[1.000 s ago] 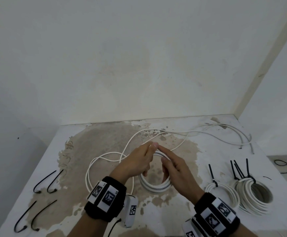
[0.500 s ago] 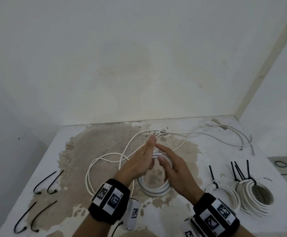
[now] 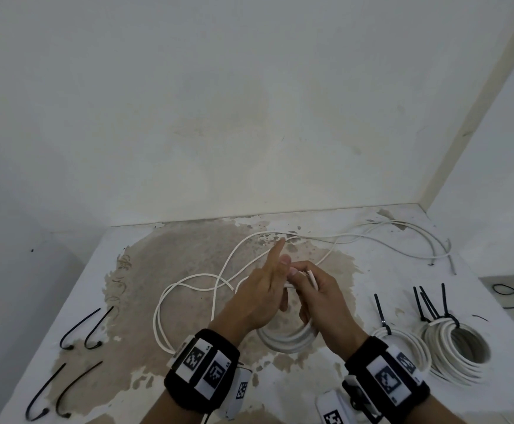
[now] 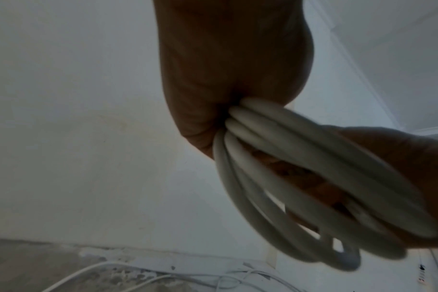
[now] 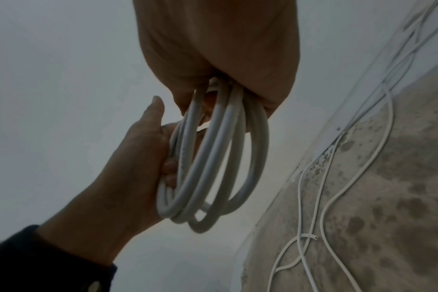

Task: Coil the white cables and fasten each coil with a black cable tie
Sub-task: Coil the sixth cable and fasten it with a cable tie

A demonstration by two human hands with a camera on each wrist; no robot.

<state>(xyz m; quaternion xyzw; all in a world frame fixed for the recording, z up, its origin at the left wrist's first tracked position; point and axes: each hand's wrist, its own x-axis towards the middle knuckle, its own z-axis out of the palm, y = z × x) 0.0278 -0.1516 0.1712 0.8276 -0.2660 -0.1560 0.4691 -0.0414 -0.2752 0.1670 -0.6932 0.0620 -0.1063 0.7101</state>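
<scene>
Four loose black cable ties [image 3: 66, 356] lie at the tabletop's [image 3: 372, 270] near left. At centre, the left hand [image 3: 252, 301] and right hand [image 3: 320, 298] both grip one white coil [image 3: 286, 338] held above the surface, apparently wound and awaiting a tie. Next, one hand must fetch a tie. Tied coils [image 3: 427, 347] sit right. No readable writing.

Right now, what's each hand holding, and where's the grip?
Both hold the same white cable coil. The left hand grips one side of the loops; the right hand grips their top, near the cable's free end.
</scene>
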